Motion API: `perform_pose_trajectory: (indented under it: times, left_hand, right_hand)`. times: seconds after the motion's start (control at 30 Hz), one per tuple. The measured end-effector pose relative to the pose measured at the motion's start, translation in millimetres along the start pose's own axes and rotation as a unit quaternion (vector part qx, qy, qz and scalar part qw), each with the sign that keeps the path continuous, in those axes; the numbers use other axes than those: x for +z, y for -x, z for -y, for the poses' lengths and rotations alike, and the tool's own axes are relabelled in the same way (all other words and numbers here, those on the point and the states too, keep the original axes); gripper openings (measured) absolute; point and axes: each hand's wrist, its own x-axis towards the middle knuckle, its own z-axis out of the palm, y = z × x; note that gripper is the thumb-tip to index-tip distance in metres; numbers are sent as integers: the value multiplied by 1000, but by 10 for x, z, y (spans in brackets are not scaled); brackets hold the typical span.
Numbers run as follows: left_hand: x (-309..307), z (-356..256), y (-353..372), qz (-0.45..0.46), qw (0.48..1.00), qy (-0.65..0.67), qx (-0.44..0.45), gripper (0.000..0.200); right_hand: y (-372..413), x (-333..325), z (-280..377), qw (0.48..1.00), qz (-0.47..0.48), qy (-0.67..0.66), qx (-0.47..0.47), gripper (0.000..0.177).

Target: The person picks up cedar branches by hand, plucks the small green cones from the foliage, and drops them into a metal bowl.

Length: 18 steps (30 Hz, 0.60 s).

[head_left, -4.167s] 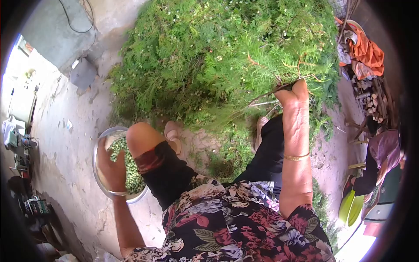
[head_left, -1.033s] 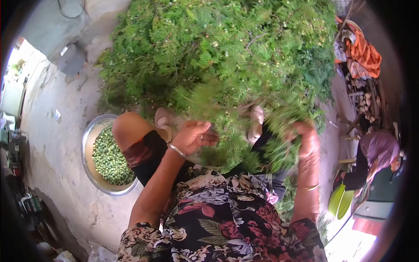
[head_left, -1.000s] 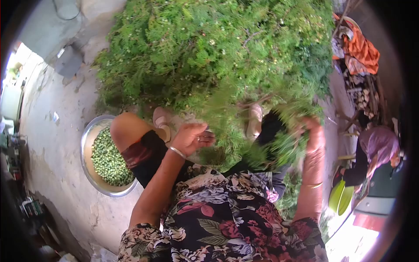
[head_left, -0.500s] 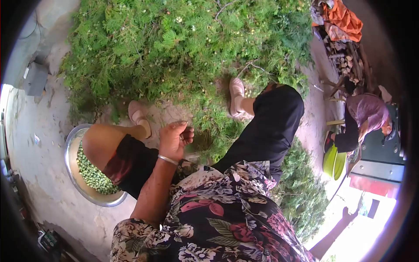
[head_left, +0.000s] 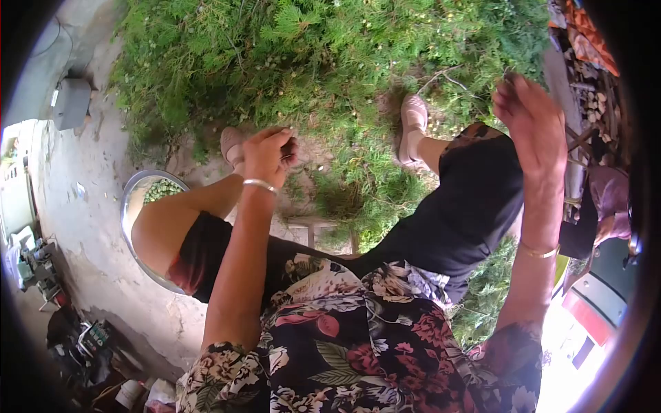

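My left hand (head_left: 270,155) is closed, with its fingers curled in above my left shin; whatever they may hold is hidden. Raised over my right knee, my right hand (head_left: 529,122) has loosely bent fingers, and I see nothing held in it. A large heap of green conifer branches (head_left: 296,62) with small pale cones lies before my feet. Beside my left knee is a wide metal basin (head_left: 129,227), partly covered by the leg, with small green cones (head_left: 164,190) inside.
More cut branches (head_left: 482,299) lie beside my right thigh. A person (head_left: 607,196) sits at the far right, near stacked firewood (head_left: 597,107) and an orange cloth (head_left: 591,34). A grey box (head_left: 71,103) stands at the left wall; clutter (head_left: 89,344) fills the lower left.
My right hand has come in from far out at the lower right to above my right knee. My left hand stays closed and has shifted slightly up and left. The view has turned a little.
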Motion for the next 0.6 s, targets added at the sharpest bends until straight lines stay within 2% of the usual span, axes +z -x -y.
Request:
perform_pose_trajectory:
  times: [0.1,0.13,0.2,0.23,0.3,0.33,0.37,0.43,0.47,0.5,0.53,0.57,0.6]
  left_hand:
    - [73,398,-589,2,997,-44,-61,7]
    - [111,550,-757,4,997,-47,-65,7]
    - [176,880,-1059,-7,985,-158,-65,4]
    - [222,1023,-1219,-5,985,-161,-69,4]
    - [269,1358,-1565,17,960,-278,-12,4]
    - [177,1719,-1911,15,943,-329,51,5]
    - [247,1755,-1974,17,942,-331,46,5]
    - [491,1849,-2069,32,873,-413,258,14]
    - [583,2003,-2215,-5,872,-443,205,20]
    - [729,1978,-2215,0,873,-444,202,20]
    - [905,1856,-2160,-20,871,-464,161,23]
    - [1029,1800,-2147,-41,867,-483,121,27]
    - [1100,1853,-2226,-71,880,-454,122,34]
  right_hand:
    - [-353,639,-65,997,71,9,-3,24]
    - [-457,730,-95,998,66,9,-2,24]
    - [-624,817,-159,993,116,20,30,26]
    - [-686,815,-183,993,112,20,33,26]
    - [-766,790,-228,993,96,32,62,25]
    - [-798,770,-241,994,71,5,80,26]
    - [-807,755,-235,994,68,4,84,26]
    - [-805,738,-178,992,17,-28,120,27]
    - [-811,770,-153,990,-11,-56,129,30]
    - [-827,723,-163,990,-17,-54,131,30]
    - [-844,671,-174,989,13,-76,123,30]
    - [-836,735,-157,987,2,-114,115,32]
    - [-826,798,-139,982,-8,-153,107,33]
